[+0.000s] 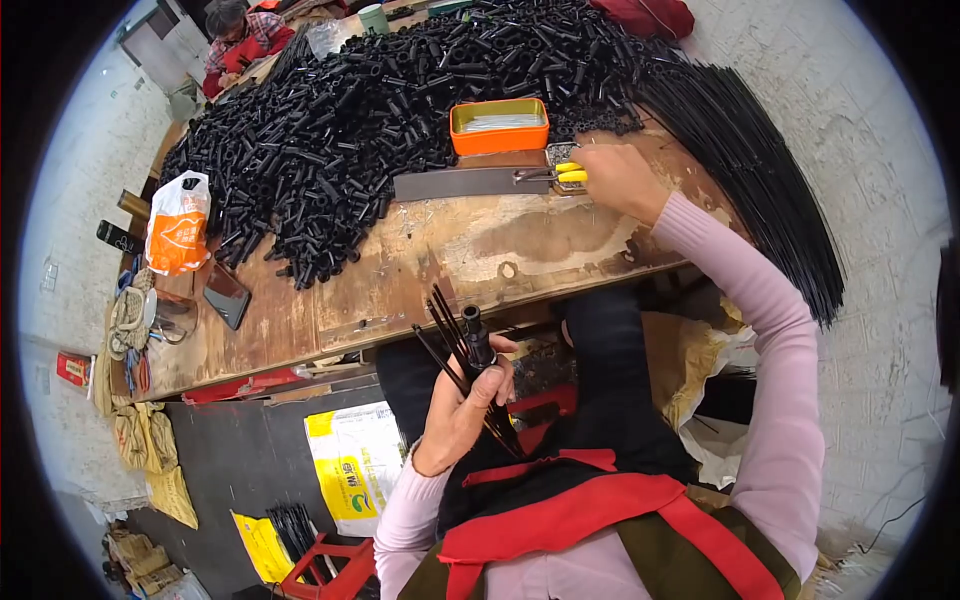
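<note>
The left hand [462, 405] is clenching a small bunch of thin black rods [447, 340] together with a short black tube [474, 338], holding them upright over the lap, just off the near edge of the worktop [420, 265]. Keeping them fanned upward like that is probably leaving the rod ends free and easy to pick out.

The right hand [615, 175] is reaching out across the worktop to its far right part and closing around the yellow handles of a pair of pliers [560, 175]; the metal nose is pointing left, lying against a flat grey metal bar [460, 183]. Just behind sits an orange tin [499, 125], open, with pale contents I can't make out.

A huge heap of black tubes [380, 110] is covering most of the far side of the worktop, spilling toward the middle, so the bare wood is only running along the near edge. A long sheaf of black rods [760, 170] is hanging over the right end, close to the reaching arm. At the left end an orange-and-white bag [178, 222] is standing beside a dark phone [226, 295]. Another person [240, 35] is working at the far left corner.
</note>
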{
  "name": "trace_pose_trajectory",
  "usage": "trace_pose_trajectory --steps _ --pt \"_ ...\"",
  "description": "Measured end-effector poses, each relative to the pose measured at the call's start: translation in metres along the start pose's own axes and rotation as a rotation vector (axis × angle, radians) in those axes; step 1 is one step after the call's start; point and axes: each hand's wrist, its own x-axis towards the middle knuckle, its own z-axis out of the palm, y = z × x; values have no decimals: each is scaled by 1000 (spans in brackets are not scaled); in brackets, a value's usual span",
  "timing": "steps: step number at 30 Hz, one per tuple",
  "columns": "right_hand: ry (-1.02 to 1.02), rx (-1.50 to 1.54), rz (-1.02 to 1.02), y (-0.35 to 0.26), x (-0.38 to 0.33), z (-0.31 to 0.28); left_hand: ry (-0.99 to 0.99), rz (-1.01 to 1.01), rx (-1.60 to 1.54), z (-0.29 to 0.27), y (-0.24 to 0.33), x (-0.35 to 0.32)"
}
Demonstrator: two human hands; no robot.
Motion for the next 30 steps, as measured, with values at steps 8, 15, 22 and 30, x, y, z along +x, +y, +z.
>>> trace_pose_trajectory --steps 8,15,22,30 --pt "-18 530 271 31 25 -1 17 11 28 5 1 3" --pt "-517 1812 661 43 24 -14 6 50 17 10 3 -18" --pt "-382 1930 587 -49 -26 -48 53 90 6 9 5 -35" --pt "-386 1885 485 -129 -71 -81 70 107 19 8 5 -31"
